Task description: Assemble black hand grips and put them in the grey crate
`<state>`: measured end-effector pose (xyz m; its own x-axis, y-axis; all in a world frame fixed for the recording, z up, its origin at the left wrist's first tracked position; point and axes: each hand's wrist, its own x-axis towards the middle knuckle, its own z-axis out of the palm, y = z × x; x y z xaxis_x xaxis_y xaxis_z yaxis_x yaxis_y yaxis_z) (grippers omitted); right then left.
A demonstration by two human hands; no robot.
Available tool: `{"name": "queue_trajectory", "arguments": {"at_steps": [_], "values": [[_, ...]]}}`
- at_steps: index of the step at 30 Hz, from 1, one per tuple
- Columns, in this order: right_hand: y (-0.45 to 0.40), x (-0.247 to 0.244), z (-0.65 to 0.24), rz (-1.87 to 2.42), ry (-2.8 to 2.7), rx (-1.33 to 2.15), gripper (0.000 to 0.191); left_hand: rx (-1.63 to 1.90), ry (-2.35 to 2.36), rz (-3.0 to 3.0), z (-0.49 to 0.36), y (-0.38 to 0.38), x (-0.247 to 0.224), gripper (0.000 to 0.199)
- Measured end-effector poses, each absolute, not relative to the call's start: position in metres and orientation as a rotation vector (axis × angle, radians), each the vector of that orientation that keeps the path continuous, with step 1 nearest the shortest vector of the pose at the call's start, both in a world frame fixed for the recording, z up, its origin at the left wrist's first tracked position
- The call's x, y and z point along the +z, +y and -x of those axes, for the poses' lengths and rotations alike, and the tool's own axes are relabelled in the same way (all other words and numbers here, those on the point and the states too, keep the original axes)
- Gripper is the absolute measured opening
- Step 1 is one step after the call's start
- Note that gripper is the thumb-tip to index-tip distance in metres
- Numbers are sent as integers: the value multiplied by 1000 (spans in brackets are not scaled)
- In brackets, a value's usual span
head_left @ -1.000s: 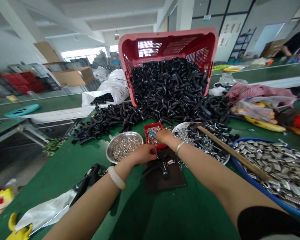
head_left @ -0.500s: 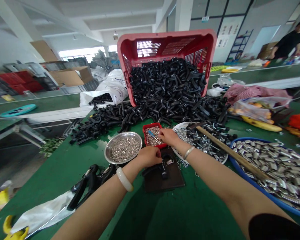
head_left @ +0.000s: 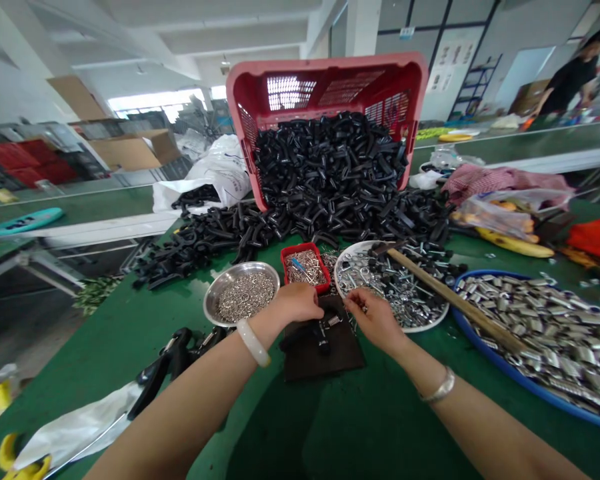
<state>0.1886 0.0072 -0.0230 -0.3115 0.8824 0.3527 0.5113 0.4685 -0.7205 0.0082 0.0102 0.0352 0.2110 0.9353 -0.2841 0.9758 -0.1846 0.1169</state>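
Note:
My left hand [head_left: 300,303] is closed in a pinch just over a black plastic part [head_left: 323,343]. That part lies on a dark square plate [head_left: 325,367], and a small coil spring [head_left: 335,321] shows at its right. What the left fingertips grip is hidden. To the right, my right hand [head_left: 375,321] pinches thumb and fingers together at the near edge of a white bowl [head_left: 339,283] of bolts and metal pieces; anything in that pinch is too small to name. Beyond the left hand stands a red tray [head_left: 285,257] of small pins, with a blue-ended item [head_left: 297,265] on top.
A steel bowl [head_left: 207,307] of small rings stands left. A tilted red crate [head_left: 325,63] spills black parts behind. A hammer [head_left: 445,293] rests across the white bowl and a blue basin [head_left: 463,327] of metal sleeves. A person [head_left: 573,83] works far right.
My right hand has left the red tray and come nearer and to the right, beside the white bowl's edge. My left hand stays over the black part. The view has shifted slightly.

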Motion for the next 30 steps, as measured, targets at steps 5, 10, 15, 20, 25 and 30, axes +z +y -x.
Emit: {"name": "queue_trajectory", "arguments": {"at_steps": [5, 10, 15, 20, 25, 30], "values": [[1, -33, -189, 1204, -1997, 636, 14, -53, 1800, -2458, -15, -10, 28, 16], [1, -39, -183, 1246, -2140, 453, 15, 106, 1815, -2472, -7, -32, 10, 16], [-3, -37, -179, 1344, -2274, 251, 16, 118, 1849, -2458, -6, -36, -2, 20], [-7, -34, -178, 1353, -2495, -27, 20, 86, 1789, -2553, -3, -42, -8, 27], [-16, -43, -188, 1203, -2526, -95, 28, 267, 1695, -2654, 7, -59, -4, 56], [-25, -40, -198, 1183, -2678, -207, 39, 269, 1763, -2568, 7, -68, -11, 68]]}}
